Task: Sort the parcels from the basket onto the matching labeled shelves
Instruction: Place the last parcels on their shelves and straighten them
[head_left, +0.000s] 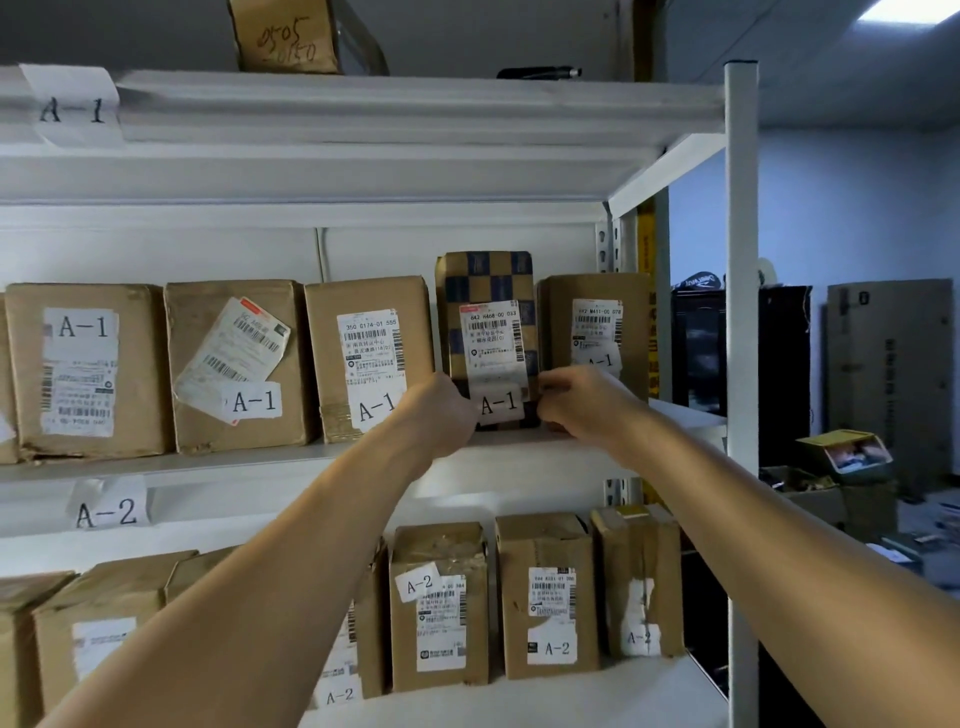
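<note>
Where both hands (506, 410) grip: checkered parcel (488, 291) (upright)

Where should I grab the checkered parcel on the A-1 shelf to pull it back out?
Grip the checkered parcel by its top, from the front and above. It stands taller than both neighbouring boxes, so the top is exposed, while its sides are boxed in.

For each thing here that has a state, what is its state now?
Checkered parcel: upright on the A-1 shelf, held from both sides.
Left hand: grips its left edge.
Right hand: grips its right edge.
Round-label parcel: upright, label peeling.
A-2 parcels: upright below.
</note>
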